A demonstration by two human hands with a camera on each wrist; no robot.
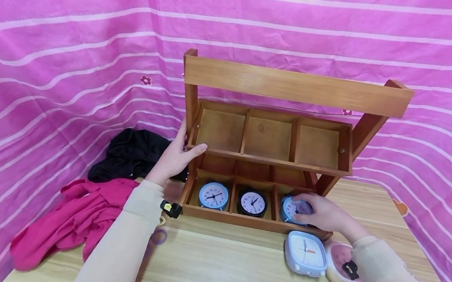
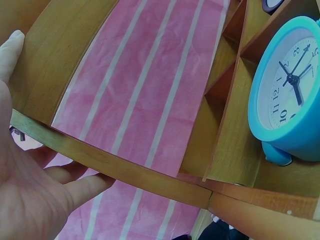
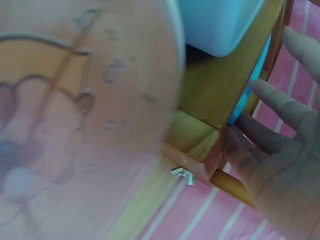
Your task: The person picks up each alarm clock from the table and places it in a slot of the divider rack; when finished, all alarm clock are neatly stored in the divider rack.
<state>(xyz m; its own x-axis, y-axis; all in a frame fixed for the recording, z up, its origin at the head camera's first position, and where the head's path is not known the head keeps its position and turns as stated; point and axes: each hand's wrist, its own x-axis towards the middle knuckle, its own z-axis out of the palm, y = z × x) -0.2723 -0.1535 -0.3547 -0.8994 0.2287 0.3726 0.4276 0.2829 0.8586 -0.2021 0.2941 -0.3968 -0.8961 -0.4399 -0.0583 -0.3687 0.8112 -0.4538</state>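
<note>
A two-tier wooden rack (image 1: 294,86) stands on the table, its upper tray holding nothing. At the rack's left side, my left hand (image 1: 173,159) grips the upright, thumb in front and fingers behind. My right hand (image 1: 329,214) holds a round blue alarm clock (image 1: 289,209) in the lower right compartment, covering part of its face. In the right wrist view, only the blue edge of that clock (image 3: 248,92) shows beside the fingers. The lower left compartment holds another round blue alarm clock (image 1: 213,196). A black alarm clock (image 1: 252,203) sits in the lower middle one.
In front of the rack's right end stand a light-blue squarish alarm clock (image 1: 305,252) and a pink-and-cream clock (image 1: 338,258), partly behind my right wrist. Pink cloth (image 1: 80,218) and black cloth (image 1: 125,155) lie at left. Ring-shaped items (image 1: 158,236) lie near my left sleeve.
</note>
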